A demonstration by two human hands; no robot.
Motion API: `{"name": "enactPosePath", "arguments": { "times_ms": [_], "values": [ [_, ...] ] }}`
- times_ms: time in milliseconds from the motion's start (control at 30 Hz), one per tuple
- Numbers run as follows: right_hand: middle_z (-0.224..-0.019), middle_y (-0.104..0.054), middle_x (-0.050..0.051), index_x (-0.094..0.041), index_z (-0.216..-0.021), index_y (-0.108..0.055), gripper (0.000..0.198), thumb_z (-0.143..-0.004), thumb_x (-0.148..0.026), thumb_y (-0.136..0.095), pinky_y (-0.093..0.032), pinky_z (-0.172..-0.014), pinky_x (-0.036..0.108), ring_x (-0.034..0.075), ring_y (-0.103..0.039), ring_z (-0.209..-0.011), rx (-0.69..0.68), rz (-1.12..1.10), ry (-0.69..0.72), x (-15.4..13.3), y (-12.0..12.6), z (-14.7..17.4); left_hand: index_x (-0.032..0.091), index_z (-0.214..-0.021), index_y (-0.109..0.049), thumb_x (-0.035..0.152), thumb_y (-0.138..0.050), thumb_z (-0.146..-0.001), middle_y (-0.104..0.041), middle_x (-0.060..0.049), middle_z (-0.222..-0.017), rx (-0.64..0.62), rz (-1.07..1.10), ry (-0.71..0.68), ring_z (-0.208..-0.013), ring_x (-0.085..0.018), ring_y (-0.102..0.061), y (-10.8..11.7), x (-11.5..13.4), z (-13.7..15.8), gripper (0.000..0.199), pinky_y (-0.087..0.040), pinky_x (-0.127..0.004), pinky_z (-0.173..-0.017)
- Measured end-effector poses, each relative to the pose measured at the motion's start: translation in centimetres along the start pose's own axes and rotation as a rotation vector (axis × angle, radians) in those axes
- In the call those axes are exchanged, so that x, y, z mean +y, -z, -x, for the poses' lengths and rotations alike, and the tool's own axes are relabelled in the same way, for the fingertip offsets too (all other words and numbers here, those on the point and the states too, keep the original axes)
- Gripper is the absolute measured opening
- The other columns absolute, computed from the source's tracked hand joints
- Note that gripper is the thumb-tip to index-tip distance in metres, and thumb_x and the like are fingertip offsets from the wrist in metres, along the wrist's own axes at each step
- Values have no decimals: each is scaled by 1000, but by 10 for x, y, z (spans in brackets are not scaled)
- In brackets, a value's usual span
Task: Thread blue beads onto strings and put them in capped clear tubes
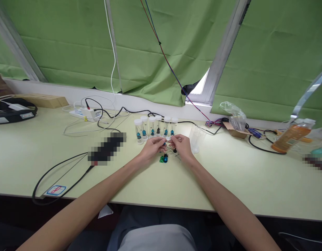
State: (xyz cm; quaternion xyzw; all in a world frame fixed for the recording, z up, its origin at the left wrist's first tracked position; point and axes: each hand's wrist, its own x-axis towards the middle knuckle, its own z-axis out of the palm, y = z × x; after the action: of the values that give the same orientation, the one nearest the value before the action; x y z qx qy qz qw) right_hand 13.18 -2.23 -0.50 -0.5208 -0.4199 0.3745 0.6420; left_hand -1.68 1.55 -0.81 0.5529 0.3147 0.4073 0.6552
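Note:
My left hand (pixel 151 147) is closed, with a small blue part (pixel 164 143) pinched at its fingertips. Close beside it, the thumb and fingers of my right hand (pixel 182 145) pinch a thin metal rod (pixel 169 141) whose tip points toward the blue part. Whether the two pieces touch is too small to tell. On the table just below my hands lie a loose green piece (pixel 161 159) and a shiny blue piece (pixel 165 159), with thin rods (pixel 178 157) near my right hand. Behind stands a row of several clear tubes (pixel 152 125) with white caps, holding blue or black parts on rods.
A clear plastic bag (pixel 197 139) lies right of my hands. A pixelated dark object (pixel 107 148) with a black cable is at left. Farther back are a power strip (pixel 85 113), a small cardboard box (pixel 235 130) and an orange drink bottle (pixel 292 136). The table's front edge (pixel 161 208) is near me.

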Motion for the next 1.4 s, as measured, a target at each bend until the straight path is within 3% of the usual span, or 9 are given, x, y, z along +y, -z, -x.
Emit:
{"name": "enactPosePath", "arguments": {
  "times_ms": [267,800,1400],
  "values": [
    [-72,-72,5,-18,-77,-63,20,-84,-37,-62,-49,-54,23,12,-62,-57,-47,138,192,-4,2,6,13,-90,-69,38,-76,-77,-67,-7,-77,-1,-10,1,-65,-13,-64,0,0,0,29,-53,-26,-63],
    [-71,-65,1,-22,-80,-60,18,-90,-35,-52,-49,-65,26,15,-62,-63,-58,306,459,-7,-2,12,12,-90,-72,34,-76,-77,-68,-8,-82,4,19,8,-65,-12,-64,-2,4,2,26,-54,-27,-66],
    [-73,-65,2,-23,-81,-61,19,-91,-32,-48,-49,-69,27,16,-62,-67,-73,407,537,-10,-2,15,13,-91,-72,36,-77,-76,-68,-8,-81,-15,16,-3,-66,-13,-64,1,1,1,28,-53,-28,-67]
  ]
}}
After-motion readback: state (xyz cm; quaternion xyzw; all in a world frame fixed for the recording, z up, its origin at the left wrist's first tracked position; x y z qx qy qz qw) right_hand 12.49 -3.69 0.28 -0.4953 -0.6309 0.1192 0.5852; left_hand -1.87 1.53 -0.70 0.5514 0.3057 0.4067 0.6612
